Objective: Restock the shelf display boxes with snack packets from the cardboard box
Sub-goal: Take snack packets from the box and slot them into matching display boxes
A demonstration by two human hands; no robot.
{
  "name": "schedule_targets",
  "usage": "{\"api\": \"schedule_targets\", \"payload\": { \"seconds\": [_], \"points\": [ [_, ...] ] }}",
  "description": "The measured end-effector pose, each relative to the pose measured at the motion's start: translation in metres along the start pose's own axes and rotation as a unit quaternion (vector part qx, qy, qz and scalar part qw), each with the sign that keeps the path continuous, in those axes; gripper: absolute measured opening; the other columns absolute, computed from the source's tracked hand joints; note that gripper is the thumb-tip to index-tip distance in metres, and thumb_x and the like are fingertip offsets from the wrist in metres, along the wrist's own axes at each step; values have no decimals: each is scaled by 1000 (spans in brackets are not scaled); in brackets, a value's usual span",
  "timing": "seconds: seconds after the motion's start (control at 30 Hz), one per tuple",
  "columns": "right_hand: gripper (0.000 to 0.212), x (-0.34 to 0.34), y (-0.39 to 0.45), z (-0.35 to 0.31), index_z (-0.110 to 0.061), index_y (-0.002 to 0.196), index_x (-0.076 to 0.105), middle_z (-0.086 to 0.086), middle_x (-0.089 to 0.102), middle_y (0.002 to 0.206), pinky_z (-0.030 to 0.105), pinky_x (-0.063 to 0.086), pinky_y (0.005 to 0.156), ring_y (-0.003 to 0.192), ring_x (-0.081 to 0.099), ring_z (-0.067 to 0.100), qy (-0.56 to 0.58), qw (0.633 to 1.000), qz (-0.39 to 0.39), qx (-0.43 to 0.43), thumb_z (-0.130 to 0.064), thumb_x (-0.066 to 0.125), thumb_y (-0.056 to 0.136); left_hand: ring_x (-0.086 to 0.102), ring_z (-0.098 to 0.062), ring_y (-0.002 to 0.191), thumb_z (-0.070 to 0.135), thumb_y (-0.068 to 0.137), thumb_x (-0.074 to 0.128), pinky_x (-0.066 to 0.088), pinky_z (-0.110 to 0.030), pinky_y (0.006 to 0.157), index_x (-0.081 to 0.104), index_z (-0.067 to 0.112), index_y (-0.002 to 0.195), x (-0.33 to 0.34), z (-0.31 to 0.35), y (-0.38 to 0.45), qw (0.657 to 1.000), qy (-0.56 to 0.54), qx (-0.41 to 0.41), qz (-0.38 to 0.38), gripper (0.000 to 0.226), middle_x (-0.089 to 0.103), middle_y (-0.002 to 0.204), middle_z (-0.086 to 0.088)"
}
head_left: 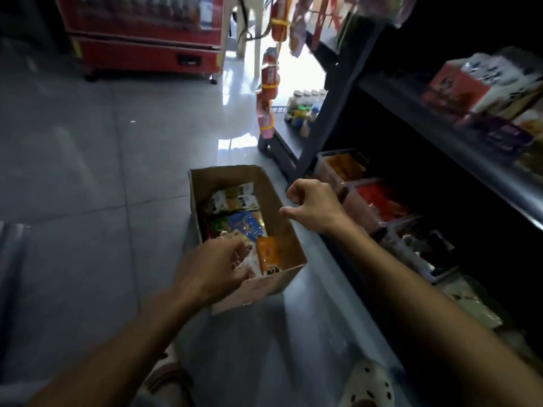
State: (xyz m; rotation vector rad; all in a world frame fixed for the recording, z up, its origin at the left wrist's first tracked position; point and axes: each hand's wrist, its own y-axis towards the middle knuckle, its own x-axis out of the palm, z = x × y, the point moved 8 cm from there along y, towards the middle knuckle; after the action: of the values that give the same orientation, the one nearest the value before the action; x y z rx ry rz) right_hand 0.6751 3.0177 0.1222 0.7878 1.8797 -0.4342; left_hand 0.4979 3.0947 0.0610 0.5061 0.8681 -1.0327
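Cardboard box (289,230) on grey tiled floor (88,160), centre, just left of dark shelf unit (338,92). Inside: mixed snack packets (235,201), incl. blue packet (245,226) mid-box and orange packet (268,251) at near end. Left hand (216,267) down in near end of box, fingers curled round pale packets (249,259); exact no. not readable. Right hand (314,205) above box's right wall, fingers curled in, nothing held. Display boxes on bottom shelf, right: far one (342,164) w/ orange packets, next (379,201) w/ red packets; nearer ones too dark to read. Red fridge (141,33) far left.
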Motion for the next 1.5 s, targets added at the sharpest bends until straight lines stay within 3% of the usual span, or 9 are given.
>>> {"api": "schedule_targets", "payload": {
  "seconds": [0.13,0.4,0.5,0.6,0.77,1.03,1.2,1.37,1.5],
  "points": [
    [22,67,40,16,-26,90,62,-9,60,89,29,52,71,84,59,11,31,999,-43,7,-32,79,77,60,-18,96,39,83,70,52,-36,79,62,25,109,21,-59,29,996,-13,-84,14,30,60,105,3],
    [51,204,117,49,-15,118,64,1,67,112,25,51,81,99,61,11,108,982,-147,49,-33,84,74,43,-24,126,35,82,75,46,-37,91,29,19,147,61,-154,83,973,-71,-207,69,81,40,136,-6],
    [63,257,119,70,-11,129,56,5,61,128,22,47,83,107,57,13,123,963,-228,79,-30,84,75,45,-21,124,30,83,75,45,-35,93,30,20,142,93,-171,87,968,-128,-212,34,75,40,132,-2],
    [79,295,107,95,-9,140,45,7,53,139,28,46,97,124,52,21,115,944,-278,133,-28,85,74,47,-19,120,24,86,70,46,-35,93,33,20,138,104,-185,88,962,-166,-211,57,64,39,125,3],
    [59,316,106,98,-8,128,58,7,64,120,33,55,88,106,63,20,108,943,-292,121,-23,81,76,46,-21,124,21,85,68,47,-46,101,28,18,147,106,-191,89,960,-178,-205,68,74,40,134,-3],
    [44,333,103,85,-15,117,57,6,61,116,40,52,84,102,60,22,41,934,-351,50,-38,74,84,47,-20,121,25,83,67,49,-43,99,29,19,147,104,-193,87,958,-190,-201,71,74,42,132,-2],
    [37,332,97,83,-12,126,62,5,69,105,33,55,79,91,66,18,93,913,-392,65,-27,67,92,46,-17,120,18,85,69,47,-36,97,30,18,147,104,-193,87,957,-192,-201,83,73,42,132,-2],
    [17,294,109,99,-14,112,64,3,67,106,29,59,75,92,68,16,292,913,-219,181,-15,61,95,45,-15,117,17,86,69,48,-35,94,29,19,146,104,-191,87,957,-192,-199,84,72,41,132,-2],
    [19,253,116,93,-11,113,65,7,71,104,28,60,69,88,73,17,404,887,-126,183,-14,62,94,47,-19,119,19,87,68,51,-39,94,30,18,146,104,-188,88,958,-181,-204,85,70,41,133,-4]
  ]
}}
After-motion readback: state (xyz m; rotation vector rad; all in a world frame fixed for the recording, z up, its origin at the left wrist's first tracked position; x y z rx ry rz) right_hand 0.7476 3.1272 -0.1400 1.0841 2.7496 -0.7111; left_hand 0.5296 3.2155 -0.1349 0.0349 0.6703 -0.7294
